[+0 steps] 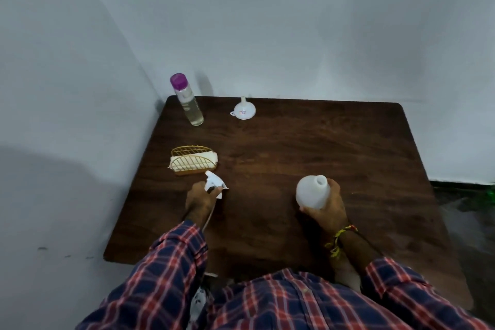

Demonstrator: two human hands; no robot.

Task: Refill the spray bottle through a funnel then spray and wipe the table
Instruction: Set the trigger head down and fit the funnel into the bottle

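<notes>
My right hand (328,211) grips the white spray bottle body (312,191), whose neck is uncapped and open at the top. My left hand (199,199) holds the white spray trigger head (214,183), taken off the bottle, with its thin dip tube trailing back toward my sleeve. A small white funnel (243,109) lies on the dark wooden table (281,147) at the far side. A clear refill bottle with a purple cap (187,100) stands at the far left corner, partly filled with pale liquid.
A gold wire holder with a folded cream cloth (193,160) sits near the table's left edge, just beyond my left hand. Grey walls close in behind and to the left of the table. Dark floor shows at the right.
</notes>
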